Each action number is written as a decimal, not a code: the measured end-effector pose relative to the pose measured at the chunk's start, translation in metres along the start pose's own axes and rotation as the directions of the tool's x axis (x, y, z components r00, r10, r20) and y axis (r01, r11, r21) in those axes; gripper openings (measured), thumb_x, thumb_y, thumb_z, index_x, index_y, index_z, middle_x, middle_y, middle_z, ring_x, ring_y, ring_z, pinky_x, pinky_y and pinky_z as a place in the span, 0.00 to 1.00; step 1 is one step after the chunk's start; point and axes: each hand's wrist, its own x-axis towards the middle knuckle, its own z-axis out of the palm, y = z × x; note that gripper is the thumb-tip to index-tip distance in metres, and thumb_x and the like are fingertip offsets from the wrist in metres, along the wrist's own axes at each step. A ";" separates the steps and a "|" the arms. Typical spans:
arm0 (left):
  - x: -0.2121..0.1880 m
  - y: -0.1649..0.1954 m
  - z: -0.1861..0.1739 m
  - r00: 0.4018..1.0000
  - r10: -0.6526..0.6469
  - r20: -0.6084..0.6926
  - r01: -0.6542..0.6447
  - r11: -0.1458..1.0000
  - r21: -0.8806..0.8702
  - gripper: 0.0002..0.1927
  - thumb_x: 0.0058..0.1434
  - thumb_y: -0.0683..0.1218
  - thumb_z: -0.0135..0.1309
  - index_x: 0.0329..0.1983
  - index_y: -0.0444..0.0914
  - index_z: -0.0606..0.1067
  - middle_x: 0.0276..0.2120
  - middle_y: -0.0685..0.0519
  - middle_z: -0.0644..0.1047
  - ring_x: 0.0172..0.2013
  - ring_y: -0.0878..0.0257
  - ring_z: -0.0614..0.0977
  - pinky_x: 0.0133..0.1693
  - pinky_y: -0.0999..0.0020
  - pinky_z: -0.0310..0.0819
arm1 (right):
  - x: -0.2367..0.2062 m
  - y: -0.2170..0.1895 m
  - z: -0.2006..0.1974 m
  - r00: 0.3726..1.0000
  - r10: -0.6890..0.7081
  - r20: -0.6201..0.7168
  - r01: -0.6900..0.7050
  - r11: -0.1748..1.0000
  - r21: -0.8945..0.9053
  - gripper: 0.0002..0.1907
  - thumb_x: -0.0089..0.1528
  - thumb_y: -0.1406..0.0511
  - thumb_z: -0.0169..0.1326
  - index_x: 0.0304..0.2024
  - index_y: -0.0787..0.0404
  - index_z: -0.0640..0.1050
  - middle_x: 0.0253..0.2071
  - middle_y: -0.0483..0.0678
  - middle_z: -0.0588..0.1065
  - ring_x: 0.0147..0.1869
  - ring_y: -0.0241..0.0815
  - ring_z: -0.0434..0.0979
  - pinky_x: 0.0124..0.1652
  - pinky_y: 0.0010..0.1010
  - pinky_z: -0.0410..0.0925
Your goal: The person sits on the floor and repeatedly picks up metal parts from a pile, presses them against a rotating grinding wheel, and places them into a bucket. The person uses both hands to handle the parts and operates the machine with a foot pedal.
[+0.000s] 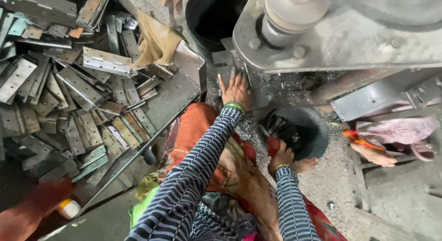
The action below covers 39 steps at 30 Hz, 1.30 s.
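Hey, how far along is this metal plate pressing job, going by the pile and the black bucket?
Done: a few dark pieces lie in the round black bucket below the grey metal press.
In hand: the left hand rests flat at the press base on a small grey plate; the right hand is at the bucket rim, grip unclear.
Left: a large heap of flat grey punched metal plates lies on the tray alongside.

- The left hand (235,90) and the right hand (281,155) are bare, with no gloves.
- Both arms wear long sleeves (193,176) with thin dark blue and grey stripes, reaching to the wrists.
- Each wrist carries bangles (235,105) in green and orange.
- An orange and red patterned cloth (193,126) covers the lap.
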 end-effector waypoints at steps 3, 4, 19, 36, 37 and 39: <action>0.009 -0.007 -0.003 0.999 -0.003 -0.044 0.007 0.997 0.076 0.33 0.64 0.46 0.47 0.74 0.41 0.60 0.74 0.54 0.60 0.76 0.60 0.51 0.68 0.27 0.19 | 0.007 0.001 -0.013 1.000 -0.007 -0.023 0.005 0.998 -0.063 0.40 0.61 0.62 0.57 0.71 0.44 0.54 0.65 0.63 0.65 0.69 0.65 0.64 0.65 0.54 0.61; 0.016 -0.008 -0.006 0.998 0.004 -0.057 0.002 0.995 0.096 0.31 0.65 0.44 0.46 0.74 0.42 0.60 0.74 0.55 0.60 0.76 0.61 0.51 0.69 0.27 0.18 | 0.008 0.001 -0.019 0.999 -0.013 -0.041 0.009 0.996 -0.087 0.37 0.62 0.60 0.57 0.71 0.44 0.56 0.64 0.63 0.66 0.69 0.66 0.66 0.65 0.54 0.62; 0.019 -0.013 -0.023 0.991 0.114 -0.069 -0.096 0.969 0.226 0.27 0.68 0.44 0.43 0.72 0.42 0.65 0.71 0.51 0.65 0.73 0.58 0.57 0.70 0.32 0.21 | -0.004 -0.014 -0.003 0.998 0.057 -0.031 -0.057 0.998 -0.011 0.43 0.63 0.58 0.56 0.73 0.40 0.47 0.68 0.58 0.59 0.73 0.59 0.57 0.65 0.55 0.59; -0.027 -0.017 -0.039 0.991 0.081 0.104 -0.094 0.988 0.126 0.34 0.65 0.58 0.51 0.74 0.49 0.61 0.74 0.57 0.58 0.75 0.57 0.53 0.71 0.30 0.35 | -0.005 0.020 0.000 0.865 -0.238 -0.442 0.197 0.971 -0.139 0.40 0.52 0.61 0.66 0.67 0.46 0.68 0.56 0.58 0.75 0.61 0.62 0.73 0.53 0.58 0.68; -0.042 -0.025 -0.038 0.988 0.134 0.073 -0.142 0.984 0.107 0.33 0.65 0.56 0.52 0.73 0.50 0.62 0.74 0.56 0.60 0.74 0.56 0.56 0.71 0.30 0.37 | -0.004 0.023 0.001 0.845 -0.274 -0.458 0.238 0.962 -0.136 0.41 0.51 0.61 0.67 0.67 0.48 0.68 0.57 0.60 0.75 0.61 0.64 0.73 0.54 0.59 0.68; -0.071 -0.048 -0.038 0.983 0.182 0.001 -0.182 0.983 0.031 0.31 0.64 0.55 0.54 0.71 0.51 0.65 0.72 0.54 0.63 0.73 0.53 0.58 0.70 0.31 0.42 | -0.001 0.026 0.004 0.843 -0.297 -0.449 0.279 0.954 -0.108 0.41 0.52 0.60 0.67 0.67 0.50 0.68 0.58 0.62 0.74 0.61 0.66 0.72 0.54 0.60 0.67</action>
